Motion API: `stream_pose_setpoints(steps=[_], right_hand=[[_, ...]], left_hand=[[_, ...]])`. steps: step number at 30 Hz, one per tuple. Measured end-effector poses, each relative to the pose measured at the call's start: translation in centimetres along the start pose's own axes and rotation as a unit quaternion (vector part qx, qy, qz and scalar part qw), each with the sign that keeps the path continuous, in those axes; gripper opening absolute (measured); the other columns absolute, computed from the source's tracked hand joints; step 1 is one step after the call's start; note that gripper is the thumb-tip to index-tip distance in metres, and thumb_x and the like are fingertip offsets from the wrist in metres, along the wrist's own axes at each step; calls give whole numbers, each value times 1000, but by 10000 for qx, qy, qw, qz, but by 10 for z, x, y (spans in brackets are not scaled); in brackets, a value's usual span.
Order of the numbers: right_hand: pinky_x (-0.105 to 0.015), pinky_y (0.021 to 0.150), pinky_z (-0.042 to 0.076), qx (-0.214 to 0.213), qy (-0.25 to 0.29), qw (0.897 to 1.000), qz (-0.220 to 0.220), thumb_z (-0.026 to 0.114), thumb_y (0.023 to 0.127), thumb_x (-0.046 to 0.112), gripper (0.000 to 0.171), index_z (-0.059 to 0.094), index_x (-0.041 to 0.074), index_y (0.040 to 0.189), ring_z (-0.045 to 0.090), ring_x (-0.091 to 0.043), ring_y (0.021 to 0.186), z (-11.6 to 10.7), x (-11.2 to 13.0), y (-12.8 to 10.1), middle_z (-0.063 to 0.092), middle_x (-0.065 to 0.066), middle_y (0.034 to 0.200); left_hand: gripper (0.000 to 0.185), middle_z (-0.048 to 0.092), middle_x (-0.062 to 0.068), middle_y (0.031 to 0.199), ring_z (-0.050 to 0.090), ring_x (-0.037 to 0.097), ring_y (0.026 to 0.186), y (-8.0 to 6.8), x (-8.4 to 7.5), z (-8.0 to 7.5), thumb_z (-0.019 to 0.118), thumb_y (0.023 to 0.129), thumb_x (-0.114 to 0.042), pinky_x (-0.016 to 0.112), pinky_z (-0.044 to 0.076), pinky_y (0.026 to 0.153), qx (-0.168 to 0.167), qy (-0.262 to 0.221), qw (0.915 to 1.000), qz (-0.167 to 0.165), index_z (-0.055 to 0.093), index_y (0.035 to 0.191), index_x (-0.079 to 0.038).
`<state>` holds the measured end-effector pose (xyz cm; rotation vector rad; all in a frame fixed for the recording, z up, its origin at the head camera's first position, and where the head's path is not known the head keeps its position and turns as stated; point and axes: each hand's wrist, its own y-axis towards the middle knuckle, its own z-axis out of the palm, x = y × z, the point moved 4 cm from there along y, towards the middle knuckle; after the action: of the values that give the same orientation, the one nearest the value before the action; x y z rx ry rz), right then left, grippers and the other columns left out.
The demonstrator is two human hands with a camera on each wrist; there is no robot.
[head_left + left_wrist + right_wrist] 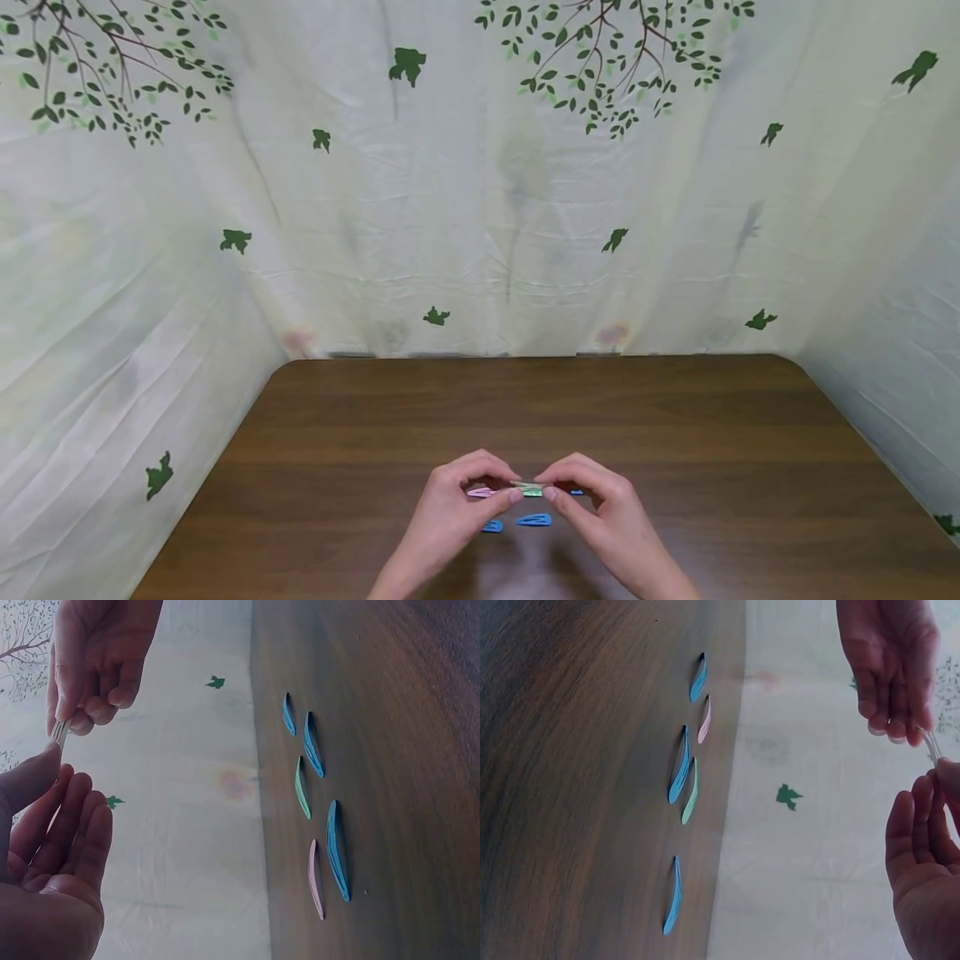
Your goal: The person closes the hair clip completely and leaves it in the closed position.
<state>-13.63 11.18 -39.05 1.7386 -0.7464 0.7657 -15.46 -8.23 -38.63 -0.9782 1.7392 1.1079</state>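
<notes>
A: What is the biggest thing here?
B: A pale curtain [480, 208] printed with green leaves and birds, hung around the far and side edges of a dark wooden worktop [525, 408].

A: And the hands?
B: Both are raised over the near middle of the worktop, palms turned inward toward each other. The left hand [450, 512] and the right hand [611, 517] meet at the fingertips, the other fingers loosely curled.

A: What do they hold?
B: A thin pale hair clip [529, 484], pinched at each end between thumb and fingers, clear of the wood. Its long axis runs left to right. I cannot tell which end is the pointed one.

A: Anything under them?
B: More clips lie flat on the worktop. The left wrist view shows five: a large blue clip [337, 851], a second blue clip [312, 745], a small blue clip [288, 714], a green clip [301, 788] and a pink clip [316, 879], lying near one another, roughly parallel.
</notes>
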Motion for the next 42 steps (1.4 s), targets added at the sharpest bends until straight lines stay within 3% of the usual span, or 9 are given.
stream_pose_setpoints(steps=[6, 13, 18, 24, 29, 37, 42], right_hand=[[-27, 74, 52, 13, 1, 10000, -41, 66, 92, -1, 21, 70, 14, 107, 61, -17, 89, 2, 1, 0, 66, -2, 100], [-27, 72, 52, -31, -125, 9995, 289, 67, 93, 6, 17, 70, 17, 106, 62, -15, 87, 1, 0, -1, 67, 0, 98], [-28, 73, 52, -30, -170, 9986, 497, 70, 92, 10, 15, 70, 20, 104, 63, -14, 86, 0, 0, -1, 67, 1, 95], [-30, 72, 53, -35, -118, 9986, 511, 72, 91, 11, 13, 71, 20, 100, 63, -14, 85, 2, 1, 0, 67, 4, 94], [-29, 69, 52, -166, -183, 9987, 454, 73, 90, 11, 12, 72, 18, 98, 62, -14, 83, 2, 3, 0, 67, 4, 93], [-23, 66, 49, -673, -478, 9966, -28, 76, 84, 0, 21, 72, 17, 96, 60, -12, 77, 8, 9, -2, 65, 5, 86], [-21, 64, 49, -966, -753, 9924, -139, 76, 80, -8, 25, 72, 13, 93, 59, -11, 71, 12, 8, -4, 63, 4, 80]], left_hand=[[8, 68, -4, 89, 64, 17, 80, -1, 3, 1, 80, 84, -18, 27, 54, 71, -36, -194, 9998, -61, 75, 90, -21], [2, 68, -2, 87, 63, 18, 80, -1, 2, 3, 77, 85, -11, 27, 52, 71, 57, -316, 9989, 327, 76, 87, -11], [4, 68, -1, 86, 62, 18, 81, -1, 0, 3, 77, 85, -10, 27, 52, 72, 138, -411, 9982, 418, 76, 87, -7], [10, 67, -2, 84, 63, 17, 78, -2, 0, 3, 77, 84, -4, 27, 53, 71, 31, -281, 9992, 290, 74, 85, -14], [11, 66, -3, 83, 63, 16, 75, -3, 0, 4, 78, 83, -7, 27, 53, 68, -101, -209, 9996, 169, 73, 83, -17], [10, 66, -2, 80, 62, 15, 72, -4, 0, 5, 80, 82, -11, 27, 53, 64, -416, -315, 9981, 331, 72, 78, -17], [11, 66, -1, 79, 61, 15, 70, -4, 1, 6, 80, 83, -13, 29, 54, 64, -402, -369, 9983, 217, 72, 77, -17]])
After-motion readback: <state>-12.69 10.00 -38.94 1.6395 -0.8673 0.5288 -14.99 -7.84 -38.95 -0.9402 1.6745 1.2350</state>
